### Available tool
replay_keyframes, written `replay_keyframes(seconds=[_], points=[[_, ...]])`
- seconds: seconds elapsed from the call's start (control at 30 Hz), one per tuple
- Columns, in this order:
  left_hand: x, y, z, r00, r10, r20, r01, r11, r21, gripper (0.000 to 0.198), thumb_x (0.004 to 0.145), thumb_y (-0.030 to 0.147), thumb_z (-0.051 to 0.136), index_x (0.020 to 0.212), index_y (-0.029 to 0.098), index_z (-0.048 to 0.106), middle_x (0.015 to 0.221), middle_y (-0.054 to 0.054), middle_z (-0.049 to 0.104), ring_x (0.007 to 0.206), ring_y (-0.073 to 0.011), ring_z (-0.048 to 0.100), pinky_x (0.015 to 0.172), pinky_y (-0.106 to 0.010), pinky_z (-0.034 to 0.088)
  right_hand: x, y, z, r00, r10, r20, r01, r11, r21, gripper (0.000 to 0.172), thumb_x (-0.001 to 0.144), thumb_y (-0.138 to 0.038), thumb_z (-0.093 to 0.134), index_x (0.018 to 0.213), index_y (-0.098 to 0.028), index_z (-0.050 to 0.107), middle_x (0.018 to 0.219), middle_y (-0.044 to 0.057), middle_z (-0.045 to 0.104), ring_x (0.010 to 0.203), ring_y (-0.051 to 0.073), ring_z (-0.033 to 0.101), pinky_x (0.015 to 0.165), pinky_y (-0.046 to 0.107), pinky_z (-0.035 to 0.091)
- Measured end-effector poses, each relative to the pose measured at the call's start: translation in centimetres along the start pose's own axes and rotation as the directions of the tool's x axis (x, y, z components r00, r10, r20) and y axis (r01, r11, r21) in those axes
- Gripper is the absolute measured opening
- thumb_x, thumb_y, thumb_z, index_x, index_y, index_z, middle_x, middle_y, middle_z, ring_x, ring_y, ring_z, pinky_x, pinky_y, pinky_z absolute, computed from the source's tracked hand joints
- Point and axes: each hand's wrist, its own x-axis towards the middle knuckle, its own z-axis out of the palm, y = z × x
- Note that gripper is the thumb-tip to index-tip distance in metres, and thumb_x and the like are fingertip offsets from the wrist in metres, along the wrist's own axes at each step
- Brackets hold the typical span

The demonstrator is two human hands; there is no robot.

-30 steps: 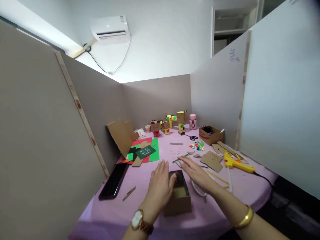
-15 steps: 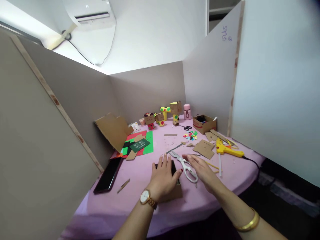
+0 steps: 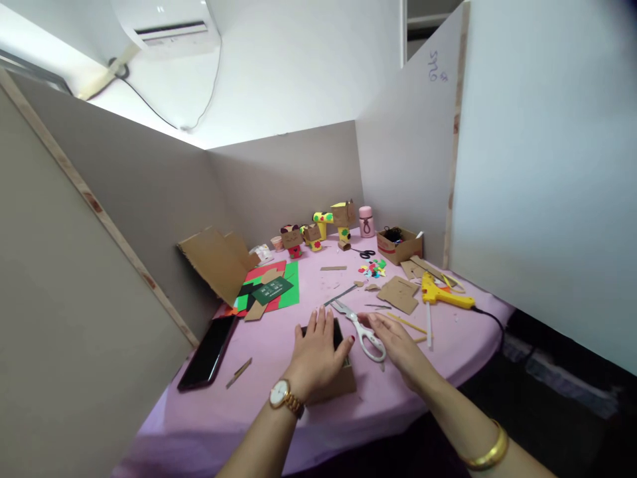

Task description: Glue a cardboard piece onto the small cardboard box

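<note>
My left hand [image 3: 317, 355] lies flat with fingers spread on top of a small brown cardboard box [image 3: 341, 385], near the front edge of the table. Part of the box's dark top shows around the fingers. My right hand [image 3: 401, 348] hovers just right of the white-handled scissors [image 3: 367, 338], its fingers loosely bent and nothing visible in them. Whether its fingertips touch the scissors I cannot tell. The scissors lie right of the box, blades pointing away to the left.
A yellow glue gun [image 3: 442, 294] and cardboard pieces [image 3: 398, 294] lie to the right. On the left are a phone [image 3: 208, 355] and coloured sheets [image 3: 291, 289]. Paper scraps [image 3: 373, 268], decorated cardboard figures [image 3: 343, 216], a pink flask [image 3: 366, 222] and an open box [image 3: 399, 249] stand farther back.
The view has shifted slightly, so everything sits a little farther left. My right hand's fingers have bent somewhat beside the scissors. My left hand stays on the box.
</note>
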Motion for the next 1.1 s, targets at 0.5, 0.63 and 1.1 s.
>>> replay_keyframes(seconds=[0.5, 0.63, 1.1], points=[[-0.4, -0.1, -0.4, 1.0, -0.013, -0.013, 0.013, 1.0, -0.015, 0.077, 0.086, 0.058, 0.02, 0.144, 0.006, 0.02, 0.153, -0.015, 0.017, 0.141, -0.0321, 0.016, 0.109, -0.061, 0.016, -1.5, 1.8, -0.2, 0.961, -0.143, -0.235, 0.114, 0.985, -0.131, 0.039, 0.089, -0.051, 0.045, 0.103, -0.018, 0.059, 0.107, 0.007, 0.064, 0.107, 0.022, 0.055, 0.098, 0.046, 0.036], [-0.4, -0.2, -0.4, 1.0, -0.018, -0.019, 0.017, 0.999, -0.027, 0.078, 0.086, 0.06, 0.019, 0.143, 0.007, 0.022, 0.152, -0.015, 0.017, 0.141, -0.032, 0.015, 0.109, -0.061, 0.016, -1.7, 3.5, 0.0, 0.961, -0.157, -0.228, 0.12, 0.979, -0.166, 0.041, 0.087, -0.053, 0.045, 0.103, -0.018, 0.059, 0.101, 0.007, 0.065, 0.099, 0.022, 0.059, 0.093, 0.044, 0.04], [-1.3, 0.4, -1.5, 0.999, -0.034, -0.02, 0.033, 0.998, -0.062, 0.075, 0.086, 0.055, 0.023, 0.142, 0.005, 0.025, 0.151, -0.016, 0.022, 0.14, -0.0325, 0.018, 0.109, -0.06, 0.017, -0.9, 6.1, -0.4, 0.985, -0.017, -0.173, -0.007, 0.991, -0.133, 0.049, 0.079, -0.055, 0.047, 0.103, -0.014, 0.062, 0.092, 0.012, 0.072, 0.093, 0.027, 0.064, 0.077, 0.034, 0.048]])
